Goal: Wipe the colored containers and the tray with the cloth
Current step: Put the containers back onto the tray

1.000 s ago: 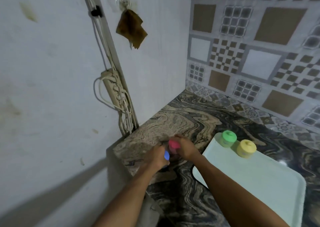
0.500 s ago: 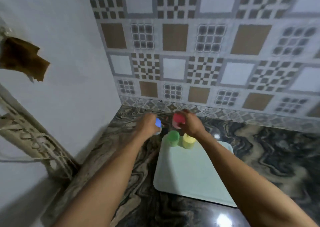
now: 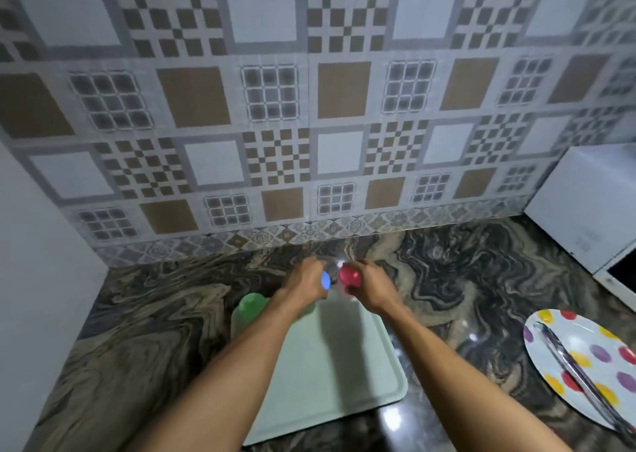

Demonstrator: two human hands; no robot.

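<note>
Our left hand (image 3: 306, 281) grips the blue container (image 3: 325, 280), our right hand (image 3: 366, 288) clutches the red container (image 3: 349, 276), both above the tray (image 3: 344, 365).

Open surface (image 3: 144, 341) left of tray (image 3: 344, 382); clear strip between tray and spotted plate (image 3: 585, 365). Green container (image 3: 253, 308) at tray's far-left corner; white appliance (image 3: 592, 207) blocking far right.

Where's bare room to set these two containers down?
The tray is mostly bare between the forearms. Open counter lies left of the green container. Crowded: the tray's far-left corner and the spotted plate with tongs.
</note>
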